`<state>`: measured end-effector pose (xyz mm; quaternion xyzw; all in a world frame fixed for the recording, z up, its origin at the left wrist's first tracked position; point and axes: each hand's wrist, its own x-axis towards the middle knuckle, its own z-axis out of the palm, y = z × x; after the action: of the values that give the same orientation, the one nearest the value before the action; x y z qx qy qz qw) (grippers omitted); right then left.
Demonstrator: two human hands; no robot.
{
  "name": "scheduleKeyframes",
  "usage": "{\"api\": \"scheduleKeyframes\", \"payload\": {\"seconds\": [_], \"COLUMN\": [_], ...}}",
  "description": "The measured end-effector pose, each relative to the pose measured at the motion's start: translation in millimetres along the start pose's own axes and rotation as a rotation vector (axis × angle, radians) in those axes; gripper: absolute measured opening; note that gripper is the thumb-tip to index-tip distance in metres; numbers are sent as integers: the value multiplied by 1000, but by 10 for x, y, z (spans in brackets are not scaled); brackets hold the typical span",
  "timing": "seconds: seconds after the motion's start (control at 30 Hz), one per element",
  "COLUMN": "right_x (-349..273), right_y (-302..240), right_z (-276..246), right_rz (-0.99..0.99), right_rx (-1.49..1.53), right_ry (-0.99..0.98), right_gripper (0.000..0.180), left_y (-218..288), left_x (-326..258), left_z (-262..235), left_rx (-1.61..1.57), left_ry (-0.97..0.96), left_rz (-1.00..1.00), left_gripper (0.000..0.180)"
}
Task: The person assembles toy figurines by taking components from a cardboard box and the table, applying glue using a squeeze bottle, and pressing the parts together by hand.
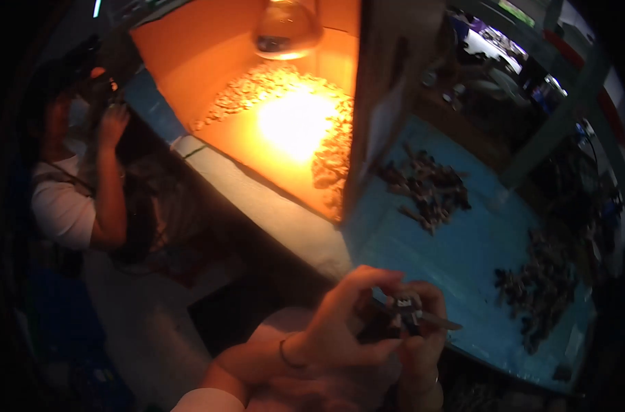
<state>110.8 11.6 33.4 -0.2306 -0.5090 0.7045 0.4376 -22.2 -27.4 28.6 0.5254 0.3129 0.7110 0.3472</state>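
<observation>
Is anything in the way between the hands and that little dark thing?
No. Both the left hand and the right hand already pinch the small dark piece directly, above the blue table edge.

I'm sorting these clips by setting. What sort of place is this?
Probably a small workshop for hand assembly: piles of small dark parts on a blue-covered bench, a lamp over pale pieces, another person nearby.

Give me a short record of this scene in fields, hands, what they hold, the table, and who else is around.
left hand: pinching a small dark metal part
right hand: gripping the same part
table: blue top, dark heaps of small pieces
lamp: lit over pale pieces in an orange box
other person: seated at left, hand raised
</observation>
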Motion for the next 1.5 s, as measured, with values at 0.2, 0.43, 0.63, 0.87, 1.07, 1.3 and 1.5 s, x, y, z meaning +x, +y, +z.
{"api": "scheduleKeyframes", "payload": {"seconds": [0.2, 0.43, 0.63, 0.87, 1.07, 1.3, 1.5], "right_x": [-56, -110, -75, -186, -217, -179, -277], "right_y": [105, 98, 71, -200, -101, 48, -35], "right_z": [-369, -407, -643, -979, -1225, -1229, -1094], "right_rz": [-173, -236, -263, -255, -359, -344, -427], "right_rx": [-257, -363, -487, -922, -1309, -1301, -1202], "right_ry": [23, 40, -1, -108, -132, 188, 277], "right_gripper": [73, 69, 63, 43, 35, 38, 36], "left_y": [-97, -125, -195, -449, -895, -1066, -1145], "left_x": [83, 11, 87, 46, 60, 194, 414], "left_z": [85, 144, 129, 265, 702, 821, 770], "left_rx": [-80, -201, 128, 427, 395, 715, 144], "left_ry": [-150, -122, -199, -240, -312, -284, 14], "left_rz": [-117, -261, -193, -92, -197, -5, -360], "left_gripper": [67, 63, 55, 54, 44, 37, 33]}}
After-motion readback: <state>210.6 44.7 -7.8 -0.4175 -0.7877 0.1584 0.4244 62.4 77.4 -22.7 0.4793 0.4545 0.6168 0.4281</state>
